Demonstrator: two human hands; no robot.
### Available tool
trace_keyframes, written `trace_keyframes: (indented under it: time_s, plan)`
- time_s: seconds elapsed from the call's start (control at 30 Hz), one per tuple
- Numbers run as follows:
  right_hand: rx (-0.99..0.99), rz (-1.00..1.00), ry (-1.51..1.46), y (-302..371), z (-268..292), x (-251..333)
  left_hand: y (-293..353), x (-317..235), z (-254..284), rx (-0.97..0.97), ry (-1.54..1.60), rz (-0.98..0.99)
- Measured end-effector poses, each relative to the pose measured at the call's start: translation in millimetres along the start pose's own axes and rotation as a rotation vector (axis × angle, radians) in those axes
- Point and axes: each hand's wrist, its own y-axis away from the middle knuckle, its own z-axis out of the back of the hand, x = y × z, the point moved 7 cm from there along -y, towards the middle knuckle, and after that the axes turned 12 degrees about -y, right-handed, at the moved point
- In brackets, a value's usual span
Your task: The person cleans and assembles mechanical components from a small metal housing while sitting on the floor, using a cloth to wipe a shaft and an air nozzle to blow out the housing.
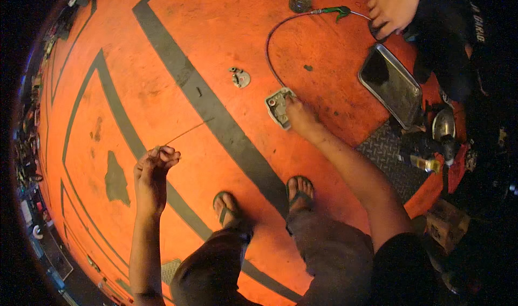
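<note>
My left hand (156,168) is raised over the orange floor at the left, its fingers pinched on one end of a thin, dark rod (189,132). The rod slants up and to the right, its far end tapering out. At the centre, my right hand (301,117) grips the right edge of a small, grey metal cover (276,109). Its hollow inner side faces up, with a round reddish spot in one corner. My fingertips partly hide it, and I cannot tell if it rests on the floor. Just beyond lies a small round metal part with a fitting (239,78).
A red hose (268,44) curves from near the cover to a green blow gun (337,11). Another person's hand (396,9) is by its nozzle. A clear container (301,3), a metal tray (414,93), a metal bowl (443,124) and a yellow-labelled bottle (426,163) stand around.
</note>
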Motion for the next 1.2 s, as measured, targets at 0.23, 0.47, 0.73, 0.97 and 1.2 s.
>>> trace_keyframes:
  time_s: [0.23, 0.47, 0.73, 0.97, 1.2]
  plan:
    - [0.094, 0.068, 0.012, -15, -52, 2, -68, 118, -1, 0.060, 0.317, 0.069]
    - [0.039, 0.027, -0.072, -24, -55, -7, -90, 130, -16, 0.097, 0.440, 0.066]
    - [-0.028, 0.109, -0.112, -20, -53, -6, -91, 141, -10, 0.146, 0.425, 0.063]
    - [0.059, 0.108, 0.011, -29, -67, 1, -90, 151, -33, 0.183, 0.412, 0.127]
    - [0.015, 0.170, 0.184, -41, -75, 4, -92, 159, -38, 0.186, 0.369, 0.121]
